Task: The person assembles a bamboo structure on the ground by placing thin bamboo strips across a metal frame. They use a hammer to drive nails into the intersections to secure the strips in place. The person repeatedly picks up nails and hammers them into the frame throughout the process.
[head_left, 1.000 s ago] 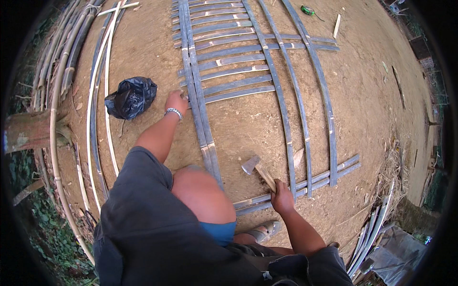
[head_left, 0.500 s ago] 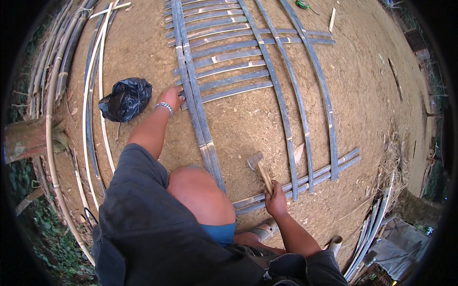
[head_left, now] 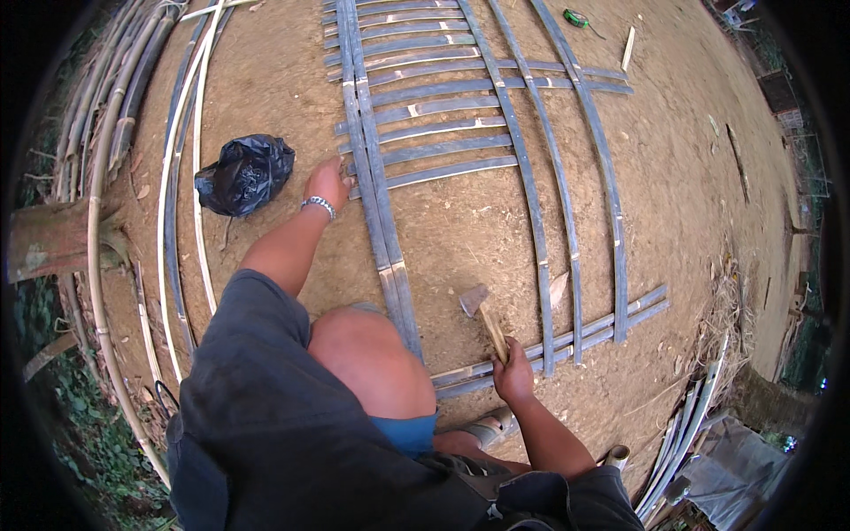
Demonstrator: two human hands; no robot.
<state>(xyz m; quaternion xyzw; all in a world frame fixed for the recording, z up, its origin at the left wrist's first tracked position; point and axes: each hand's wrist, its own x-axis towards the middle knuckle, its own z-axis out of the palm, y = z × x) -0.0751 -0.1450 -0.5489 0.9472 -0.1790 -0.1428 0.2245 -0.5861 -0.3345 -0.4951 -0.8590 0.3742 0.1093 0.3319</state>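
My left hand (head_left: 328, 184) reaches to the ends of the lowest crosswise bamboo slats (head_left: 452, 171), beside the left pair of long bamboo strips (head_left: 370, 168). Its fingers are curled together at the slat ends; what they pinch, if anything, is too small to tell. Low in front of me, my right hand (head_left: 513, 376) is wrapped round the wooden handle of a hatchet (head_left: 492, 327). The hatchet's metal head points up and away, over bare soil between the long strips. A crumpled black plastic bag (head_left: 245, 175) lies left of my left hand.
Two bamboo strips (head_left: 651, 301) cross under the frame's near end. Pale strips (head_left: 200, 177) and bamboo poles (head_left: 96, 257) lie at left. A green tape measure (head_left: 575, 18) and a leaf (head_left: 558, 289) rest on the ground. More strips (head_left: 682, 442) are bundled at lower right.
The view has shifted slightly, so the frame and bag appear a little further right. My left hand stays by the slat ends, its fingers slightly shifted. The right hand still holds the hatchet.
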